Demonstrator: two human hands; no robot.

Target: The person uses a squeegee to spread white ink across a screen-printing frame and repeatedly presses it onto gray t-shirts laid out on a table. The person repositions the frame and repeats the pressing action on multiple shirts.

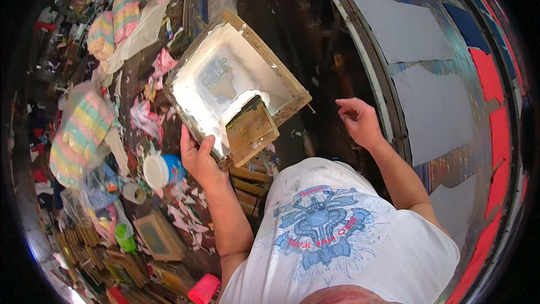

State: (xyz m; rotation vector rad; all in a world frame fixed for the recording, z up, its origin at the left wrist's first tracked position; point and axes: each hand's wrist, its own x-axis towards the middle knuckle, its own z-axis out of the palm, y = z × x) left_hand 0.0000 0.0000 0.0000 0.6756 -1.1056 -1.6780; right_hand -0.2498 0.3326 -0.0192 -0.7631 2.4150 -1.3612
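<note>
Well left of the long table (447, 166) I see a white-and-blue bucket (156, 171). Nearer the table, the left hand (199, 159) grips the framed screen (242, 73) by its rim, presumably sparing its middle; one corner points tableward, the longer axis seemingly slanting that way. Closest to the table, the right hand (361, 123) hangs loosely curled, holding nothing I can see.

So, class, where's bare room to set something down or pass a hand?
Likeliest: the dark floor between the wooden frame in the left hand and the table edge, though pale scraps dot it; a hand could probably pass between frame and right hand. Crowded: the left, with bundles, a bucket and pink scraps; the tabletop, mostly under grey and red pieces.
</note>
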